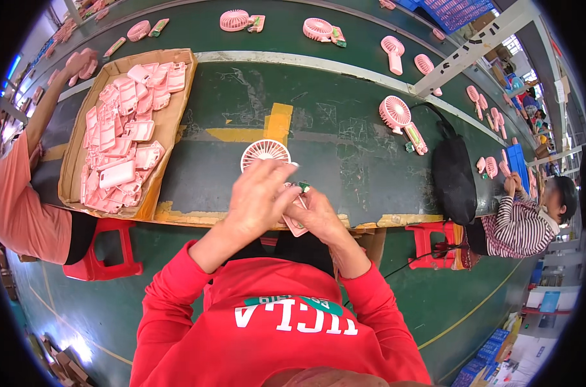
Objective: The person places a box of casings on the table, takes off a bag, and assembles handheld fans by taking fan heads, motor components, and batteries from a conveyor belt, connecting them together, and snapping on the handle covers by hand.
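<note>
Both hands meet over the near edge of the green tabletop (pixel 344 148). The left hand (pixel 259 197) pinches the pink fan (pixel 265 153) by its neck; the right hand (pixel 318 216) grips its pink handle shell (pixel 295 225) at 5 o'clock. Judging by this, assembly is mid-step; seating the parts needs careful alignment.
</note>
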A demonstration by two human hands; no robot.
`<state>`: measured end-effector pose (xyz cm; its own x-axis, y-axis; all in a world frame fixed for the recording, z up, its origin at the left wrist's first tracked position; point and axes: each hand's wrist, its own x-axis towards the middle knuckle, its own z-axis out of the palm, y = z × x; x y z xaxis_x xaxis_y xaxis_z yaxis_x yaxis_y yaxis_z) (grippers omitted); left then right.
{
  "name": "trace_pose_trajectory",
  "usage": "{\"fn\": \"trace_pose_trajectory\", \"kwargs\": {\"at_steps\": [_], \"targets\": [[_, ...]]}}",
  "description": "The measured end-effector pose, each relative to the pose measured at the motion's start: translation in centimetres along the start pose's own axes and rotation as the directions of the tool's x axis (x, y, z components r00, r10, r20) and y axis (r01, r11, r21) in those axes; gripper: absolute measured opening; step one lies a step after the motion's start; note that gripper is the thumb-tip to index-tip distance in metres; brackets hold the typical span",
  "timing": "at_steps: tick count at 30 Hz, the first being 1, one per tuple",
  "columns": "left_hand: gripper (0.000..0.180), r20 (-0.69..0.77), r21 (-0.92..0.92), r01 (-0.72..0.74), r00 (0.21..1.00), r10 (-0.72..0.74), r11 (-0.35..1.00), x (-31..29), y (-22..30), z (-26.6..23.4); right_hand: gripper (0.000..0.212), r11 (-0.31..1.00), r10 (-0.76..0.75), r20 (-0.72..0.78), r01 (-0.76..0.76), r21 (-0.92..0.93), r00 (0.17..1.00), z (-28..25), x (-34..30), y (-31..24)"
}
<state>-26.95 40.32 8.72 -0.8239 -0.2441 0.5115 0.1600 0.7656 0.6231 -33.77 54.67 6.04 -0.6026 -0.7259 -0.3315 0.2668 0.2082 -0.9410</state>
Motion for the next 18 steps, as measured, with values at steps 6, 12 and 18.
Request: {"fn": "trace_pose_trajectory", "kwargs": {"at_steps": [6, 12, 18], "targets": [[0.019, 0.233, 0.081, 0.075, 0.968, -0.092, 0.994, -0.9, 0.0, 0.9, 0.039, 0.999, 0.025, 0.039, -0.027, 0.046, 0.999, 0.0, 0.4, 2.8], [0.009, 0.471, -0.394, 0.677, 0.73, -0.496, 0.622, -0.7, 0.5, -1.7, 0.034, 0.949, 0.066, 0.188, -0.12, 0.293, 0.98, -0.8, -0.5, 0.9], [0.012, 0.597, -0.63, 0.728, 0.676, -0.432, 0.269, -2.2, -1.1, -0.8, 0.033, 0.929, 0.059, 0.17, -0.116, 0.351, 0.984, -0.4, -0.2, 2.3]]}}
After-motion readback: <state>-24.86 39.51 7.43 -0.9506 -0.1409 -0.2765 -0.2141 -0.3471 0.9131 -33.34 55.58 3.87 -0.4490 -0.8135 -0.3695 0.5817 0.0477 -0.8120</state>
